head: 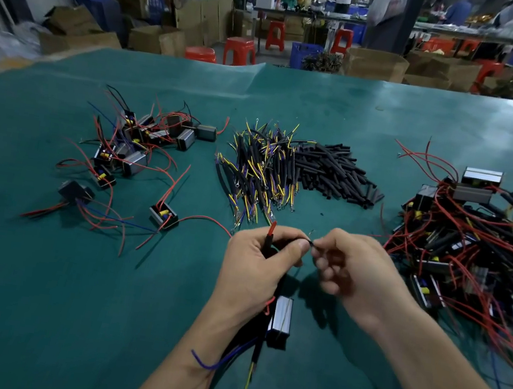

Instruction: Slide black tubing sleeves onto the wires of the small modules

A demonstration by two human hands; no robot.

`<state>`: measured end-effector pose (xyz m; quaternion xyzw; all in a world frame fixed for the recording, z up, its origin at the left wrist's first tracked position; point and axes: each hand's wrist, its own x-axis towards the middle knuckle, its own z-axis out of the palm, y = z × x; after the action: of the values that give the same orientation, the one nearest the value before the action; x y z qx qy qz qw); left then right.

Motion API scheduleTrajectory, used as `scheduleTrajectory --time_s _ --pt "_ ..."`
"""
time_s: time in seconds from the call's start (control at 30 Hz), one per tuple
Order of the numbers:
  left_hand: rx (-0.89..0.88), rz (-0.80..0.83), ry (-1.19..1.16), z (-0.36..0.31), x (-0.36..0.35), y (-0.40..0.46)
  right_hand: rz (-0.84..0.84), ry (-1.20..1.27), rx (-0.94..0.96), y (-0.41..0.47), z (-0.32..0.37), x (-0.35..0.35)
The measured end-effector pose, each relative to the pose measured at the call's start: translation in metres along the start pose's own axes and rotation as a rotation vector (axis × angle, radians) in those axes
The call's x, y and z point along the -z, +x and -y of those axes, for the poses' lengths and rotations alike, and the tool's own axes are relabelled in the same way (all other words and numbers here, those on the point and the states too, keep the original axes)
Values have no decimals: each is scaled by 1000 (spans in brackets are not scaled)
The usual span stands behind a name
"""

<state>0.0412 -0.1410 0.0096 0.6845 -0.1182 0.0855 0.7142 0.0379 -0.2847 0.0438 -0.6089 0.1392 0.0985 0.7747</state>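
Green mat [36,295], left hand [255,260] and right hand [352,274] fingers pinching thin black sleeve [310,242] — module [280,323] dangling

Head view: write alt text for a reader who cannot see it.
A left hand and right hand pinch a black sleeve between them above a green table, a small module hanging below. Beyond lie loose modules, black tubing pieces and a tangled finished pile.
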Motion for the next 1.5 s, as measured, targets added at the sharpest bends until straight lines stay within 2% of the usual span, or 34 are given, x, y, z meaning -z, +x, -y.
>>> scheduleTrajectory --time_s 0.07,0.13,0.17,0.27,0.3,0.37,0.43,0.53,0.6,0.67,0.77,0.83,0.9,1.0,1.1,1.23,1.3,1.4,1.5 --pt "-5 -10 -12 0 0 0 57 187 -173 -1 0 -3" --pt "3 -35 -20 -1 1 0 78 173 -124 -2 -1 -4" --pt "8 -54 -7 0 2 0 45 30 18 -1 -3 -2" --pt "21 -94 39 1 5 2 -169 -714 733 0 -6 8" --pt "26 -96 45 1 5 2 -177 -865 910 0 -6 12" --pt "33 -96 56 1 5 2 -135 -1030 1089 1 -5 15" --pt "41 -102 57 1 5 3 -123 -1100 1159 2 -7 13" --pt "32 -80 39 1 5 3 -127 -1129 1182 1 -6 11" --pt "26 -53 17 1 4 3 -140 -1093 1089 -1 -5 11" --pt "26 -29 -6 1 4 2 -113 -925 843 0 -2 11" --pt "37 13 -44 3 4 1 70 -424 367 1 5 12" --pt "53 25 -83 3 4 1 163 -254 218 0 8 15" --pt "81 31 -137 2 3 2 146 -269 293 2 6 16" --pt "143 34 -247 -1 2 1 11 -308 466 6 2 16" --pt "173 44 -305 -3 3 1 48 -307 496 9 -3 15" --pt "180 -2 -306 -3 3 3 8 -323 600 9 -1 18" --pt "159 -62 -294 0 4 4 -56 -425 672 9 -2 20" --pt "88 -133 -183 5 4 4 -214 -720 896 5 -6 18" --pt "-7 -157 -32 10 4 5 -234 -837 1027 2 -7 14"
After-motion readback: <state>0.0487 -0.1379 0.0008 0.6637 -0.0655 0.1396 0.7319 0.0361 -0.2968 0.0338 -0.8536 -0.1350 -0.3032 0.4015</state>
